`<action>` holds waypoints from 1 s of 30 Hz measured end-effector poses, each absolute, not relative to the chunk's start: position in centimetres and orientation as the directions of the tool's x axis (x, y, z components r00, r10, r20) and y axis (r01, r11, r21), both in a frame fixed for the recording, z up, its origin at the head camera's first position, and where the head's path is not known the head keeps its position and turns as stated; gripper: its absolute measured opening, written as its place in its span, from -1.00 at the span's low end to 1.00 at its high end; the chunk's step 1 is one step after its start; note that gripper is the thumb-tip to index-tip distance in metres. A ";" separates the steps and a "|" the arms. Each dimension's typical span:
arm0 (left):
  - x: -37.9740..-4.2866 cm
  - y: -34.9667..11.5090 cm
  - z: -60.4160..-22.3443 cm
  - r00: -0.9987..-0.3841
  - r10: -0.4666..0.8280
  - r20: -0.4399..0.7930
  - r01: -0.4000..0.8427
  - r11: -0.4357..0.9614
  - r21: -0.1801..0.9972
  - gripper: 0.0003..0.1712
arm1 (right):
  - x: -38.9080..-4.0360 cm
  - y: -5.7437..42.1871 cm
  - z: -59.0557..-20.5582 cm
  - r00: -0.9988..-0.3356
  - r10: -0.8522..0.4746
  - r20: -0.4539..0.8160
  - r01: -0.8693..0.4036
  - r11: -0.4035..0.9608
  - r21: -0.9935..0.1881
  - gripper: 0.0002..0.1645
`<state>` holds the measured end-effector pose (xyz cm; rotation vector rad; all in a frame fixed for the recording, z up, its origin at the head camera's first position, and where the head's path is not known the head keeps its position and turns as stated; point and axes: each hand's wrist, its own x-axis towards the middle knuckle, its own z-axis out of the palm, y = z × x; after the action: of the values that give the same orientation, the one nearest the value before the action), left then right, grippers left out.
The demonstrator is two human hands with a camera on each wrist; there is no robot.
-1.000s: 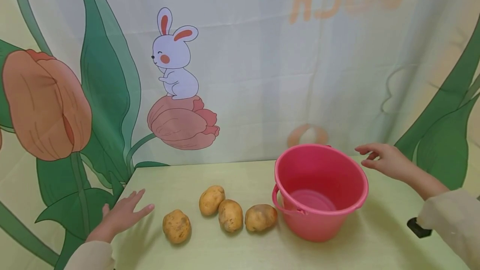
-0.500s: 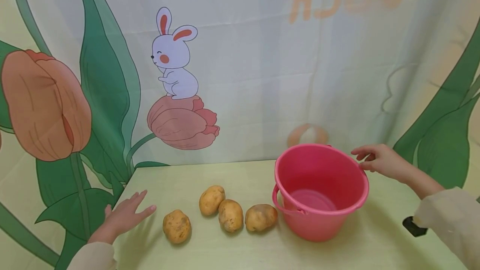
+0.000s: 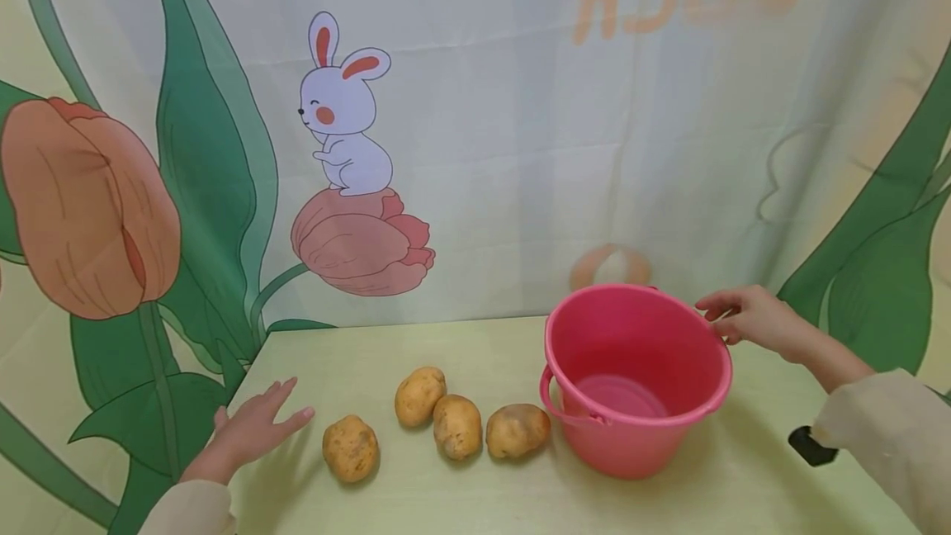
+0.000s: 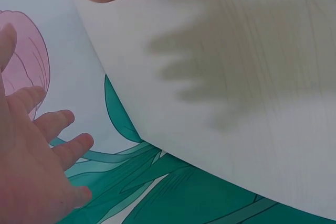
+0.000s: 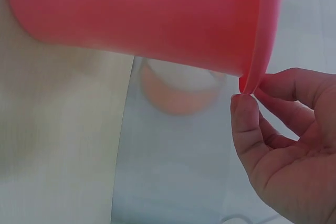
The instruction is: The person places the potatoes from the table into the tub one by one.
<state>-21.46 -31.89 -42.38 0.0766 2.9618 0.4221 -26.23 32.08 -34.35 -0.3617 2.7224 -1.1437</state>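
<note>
My right hand (image 3: 761, 322) is at the right rim of a pink plastic bucket (image 3: 624, 444). In the right wrist view its thumb and fingertips (image 5: 245, 109) pinch the edge of the bucket (image 5: 131, 14) from both sides. The bucket stands upright, its handle hanging on the left and its bare floor showing inside. My left hand (image 3: 253, 430) hovers over the table's left side with fingers spread, holding nothing. Nearest to it lies a single potato (image 3: 351, 449). In the left wrist view, the hand (image 4: 37, 166) casts a shadow on the tabletop.
Between that potato and the bucket lie three more: one farther back (image 3: 419, 397), a middle potato (image 3: 456, 428) and a darker-topped potato (image 3: 518, 432) close beside the bucket. Behind the pale table (image 3: 475, 502) hangs a curtain (image 3: 483, 106) printed with tulips and a rabbit.
My right hand has moved slightly left onto the bucket's rim and taken hold of it. The left hand has drifted slightly right. The potatoes stay put.
</note>
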 end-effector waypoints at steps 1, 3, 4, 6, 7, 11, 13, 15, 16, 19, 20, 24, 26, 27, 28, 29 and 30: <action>-21.4 -31.8 -42.5 -0.987 0.073 -0.140 0.030 0.957 0.287 -0.08 | -26.3 32.1 -34.4 -0.957 -0.284 -0.067 -0.147 0.668 -0.730 -0.47; -21.4 -31.6 -42.6 -0.987 0.078 -0.144 0.032 0.954 0.297 -0.09 | -26.4 32.1 -34.4 -0.956 -0.280 -0.087 -0.121 0.646 -0.754 -0.47; -21.4 -31.5 -42.6 -0.986 0.080 -0.148 0.032 0.952 0.303 -0.09 | -26.4 32.0 -34.4 -0.956 -0.277 -0.099 -0.106 0.638 -0.763 -0.47; -21.4 -31.4 -42.7 -0.985 0.083 -0.152 0.033 0.951 0.307 -0.10 | -26.5 32.0 -34.4 -0.955 -0.274 -0.115 -0.085 0.625 -0.776 -0.47; -21.4 -31.3 -42.7 -0.985 0.085 -0.152 0.035 0.951 0.306 -0.10 | -26.5 32.0 -34.4 -0.955 -0.270 -0.123 -0.075 0.622 -0.780 -0.47; -21.4 -31.1 -42.9 -0.983 0.094 -0.157 0.043 0.953 0.300 -0.08 | -26.5 31.9 -34.3 -0.954 -0.265 -0.144 -0.055 0.621 -0.782 -0.45; -21.5 -30.9 -42.9 -0.982 0.104 -0.159 0.052 0.952 0.301 -0.06 | -26.4 31.9 -34.2 -0.953 -0.260 -0.152 -0.045 0.622 -0.781 -0.44; -21.5 -30.8 -43.0 -0.980 0.116 -0.162 0.061 0.950 0.308 -0.05 | -26.4 31.9 -34.2 -0.953 -0.261 -0.155 -0.044 0.624 -0.780 -0.44; -21.5 -30.7 -43.1 -0.979 0.123 -0.161 0.068 0.947 0.313 -0.04 | -26.5 31.9 -34.2 -0.953 -0.260 -0.158 -0.040 0.623 -0.781 -0.44; -21.5 -30.4 -43.3 -0.977 0.143 -0.161 0.084 0.941 0.329 -0.04 | -26.6 32.0 -34.2 -0.953 -0.258 -0.161 -0.035 0.619 -0.785 -0.45; -21.5 -30.3 -43.4 -0.976 0.148 -0.162 0.086 0.938 0.337 -0.03 | -26.6 32.0 -34.3 -0.952 -0.259 -0.161 -0.035 0.618 -0.785 -0.45; -21.5 -30.0 -43.8 -0.973 0.160 -0.169 0.093 0.932 0.350 -0.03 | -26.7 32.0 -34.4 -0.953 -0.255 -0.165 -0.029 0.618 -0.786 -0.45; -21.5 -30.0 -44.0 -0.971 0.168 -0.168 0.100 0.930 0.353 -0.03 | -26.7 31.9 -34.5 -0.953 -0.253 -0.165 -0.029 0.619 -0.785 -0.45; -21.5 -29.9 -44.1 -0.971 0.171 -0.167 0.103 0.930 0.353 -0.03 | -26.7 31.9 -34.4 -0.953 -0.253 -0.165 -0.029 0.620 -0.784 -0.45; -21.5 -29.9 -44.2 -0.970 0.175 -0.167 0.107 0.929 0.355 -0.03 | -26.6 31.9 -34.4 -0.953 -0.253 -0.164 -0.030 0.622 -0.783 -0.45; -21.5 -29.9 -44.4 -0.970 0.175 -0.170 0.104 0.927 0.361 -0.03 | -26.6 31.8 -34.4 -0.953 -0.254 -0.164 -0.032 0.623 -0.782 -0.45; -21.5 -29.8 -44.5 -0.969 0.176 -0.172 0.103 0.926 0.364 -0.02 | -26.6 31.8 -34.4 -0.953 -0.255 -0.163 -0.033 0.623 -0.782 -0.45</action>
<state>-21.51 -29.82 -44.47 0.2112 2.8828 0.5290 -26.59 31.81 -34.41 -0.2354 2.5897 -1.2396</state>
